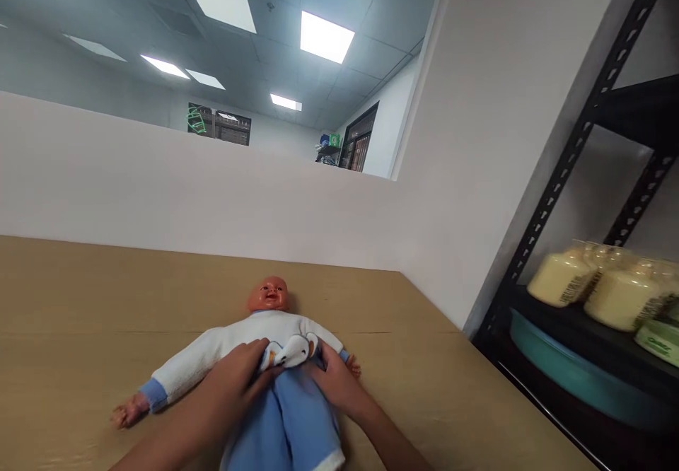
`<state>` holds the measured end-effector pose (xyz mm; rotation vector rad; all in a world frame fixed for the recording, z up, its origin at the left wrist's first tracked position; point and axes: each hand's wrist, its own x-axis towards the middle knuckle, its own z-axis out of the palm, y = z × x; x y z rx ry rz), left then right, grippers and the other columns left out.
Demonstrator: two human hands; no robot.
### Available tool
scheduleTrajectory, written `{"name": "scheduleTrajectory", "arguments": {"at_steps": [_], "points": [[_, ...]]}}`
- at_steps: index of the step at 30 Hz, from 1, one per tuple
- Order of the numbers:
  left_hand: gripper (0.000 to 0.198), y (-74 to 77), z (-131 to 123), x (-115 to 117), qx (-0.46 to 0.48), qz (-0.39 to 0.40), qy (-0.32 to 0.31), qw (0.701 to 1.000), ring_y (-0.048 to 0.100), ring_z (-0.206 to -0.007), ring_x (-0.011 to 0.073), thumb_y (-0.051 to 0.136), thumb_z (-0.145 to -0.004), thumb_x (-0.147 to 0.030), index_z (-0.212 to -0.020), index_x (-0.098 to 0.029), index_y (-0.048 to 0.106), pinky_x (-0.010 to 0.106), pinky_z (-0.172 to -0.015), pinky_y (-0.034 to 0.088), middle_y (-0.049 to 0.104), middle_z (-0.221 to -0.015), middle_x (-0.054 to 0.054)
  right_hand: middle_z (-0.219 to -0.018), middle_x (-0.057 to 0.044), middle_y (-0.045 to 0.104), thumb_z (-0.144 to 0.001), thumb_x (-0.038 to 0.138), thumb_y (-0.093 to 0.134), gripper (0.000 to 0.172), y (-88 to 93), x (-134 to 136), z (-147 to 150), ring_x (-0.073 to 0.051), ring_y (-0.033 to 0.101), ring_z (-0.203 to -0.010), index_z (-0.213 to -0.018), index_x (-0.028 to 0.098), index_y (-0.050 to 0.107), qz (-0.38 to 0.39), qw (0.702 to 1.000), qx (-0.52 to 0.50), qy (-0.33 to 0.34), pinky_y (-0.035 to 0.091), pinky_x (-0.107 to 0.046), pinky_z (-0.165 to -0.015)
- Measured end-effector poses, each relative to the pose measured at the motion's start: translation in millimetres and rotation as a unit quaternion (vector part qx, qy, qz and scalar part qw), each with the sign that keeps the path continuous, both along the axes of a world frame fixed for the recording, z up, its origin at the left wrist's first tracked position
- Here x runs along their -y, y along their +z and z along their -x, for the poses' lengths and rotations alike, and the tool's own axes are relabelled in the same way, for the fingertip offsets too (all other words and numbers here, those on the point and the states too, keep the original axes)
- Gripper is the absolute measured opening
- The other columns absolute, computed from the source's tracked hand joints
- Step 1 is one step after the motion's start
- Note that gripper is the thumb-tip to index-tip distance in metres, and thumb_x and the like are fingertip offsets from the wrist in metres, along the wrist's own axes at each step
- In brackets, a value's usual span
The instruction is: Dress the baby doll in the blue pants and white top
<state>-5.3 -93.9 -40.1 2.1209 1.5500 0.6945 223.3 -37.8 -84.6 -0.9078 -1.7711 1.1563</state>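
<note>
A baby doll (269, 294) lies on its back, head away from me, arms spread wide. It wears a white long-sleeved top (233, 344) with blue cuffs and blue pants (289, 414). At the belly, the top's lower part with a white animal-face design (297, 351) is bunched up. My left hand (241, 368) pinches cloth at the left side of the doll's waist. On the opposite side, my right hand (334, 379) grips the waist cloth with fingers closed. Both fingertips are partly hidden by fabric, and whether they also hold the pants' waistband is unclear.
The doll rests on a brown wooden tabletop (106, 294) that meets a white wall (185, 202) behind and at right. A black metal shelf rack (562, 174) stands at right, holding cream-coloured bottles (565, 276), a green-labelled container (660, 340) and, lower down, a teal basin (578, 375).
</note>
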Motion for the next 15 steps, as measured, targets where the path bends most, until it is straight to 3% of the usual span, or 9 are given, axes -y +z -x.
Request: {"name": "scheduleTrajectory", "arguments": {"at_steps": [4, 8, 12, 15], "points": [[0.050, 4.4, 12.4, -10.5, -0.033, 0.021, 0.011, 0.999, 0.071, -0.104, 0.0401, 0.030, -0.096, -0.058, -0.111, -0.021, 0.060, 0.048, -0.091, 0.049, 0.077, -0.112, 0.019, -0.114, -0.008, 0.075, -0.092, 0.051, 0.067, 0.037, -20.9, -14.4, -2.3, -0.032, 0.066, -0.114, -0.114, 0.022, 0.072, -0.014, 0.999, 0.024, -0.026, 0.052, -0.041, -0.103], [0.047, 6.4, 25.9, -22.9, -0.012, 0.005, 0.024, 1.000, 0.071, -0.097, 0.0348, 0.033, -0.095, -0.062, -0.099, -0.023, 0.058, 0.042, -0.087, 0.049, 0.077, -0.105, 0.015, -0.089, -0.001, 0.063, -0.096, 0.055, 0.057, 0.032, -35.1, -29.5, -2.6, -0.024, 0.059, -0.088, -0.099, 0.023, 0.061, -0.029, 0.996, 0.039, -0.081, 0.049, -0.036, -0.085], [0.053, 3.2, 40.2, -34.6, -0.054, -0.021, 0.067, 0.996, 0.072, -0.111, 0.0355, 0.034, -0.098, -0.057, -0.122, -0.019, 0.063, 0.041, -0.091, 0.051, 0.077, -0.120, 0.018, -0.086, 0.000, 0.059, -0.095, 0.052, 0.059, 0.029, -29.2, -45.9, 5.5, -0.023, 0.056, -0.086, -0.099, 0.023, 0.060, -0.026, 0.996, 0.054, -0.071, 0.045, -0.034, -0.083], [0.057, -1.8, 45.9, -40.7, -0.128, -0.025, 0.103, 0.986, 0.072, -0.113, 0.0426, 0.030, -0.101, -0.049, -0.133, -0.014, 0.062, 0.048, -0.091, 0.054, 0.076, -0.119, 0.024, -0.087, -0.001, 0.062, -0.092, 0.052, 0.064, 0.031, -20.3, -55.0, 12.2, -0.023, 0.058, -0.087, -0.095, 0.021, 0.065, -0.018, 0.997, 0.066, -0.029, 0.044, -0.035, -0.084]]}}
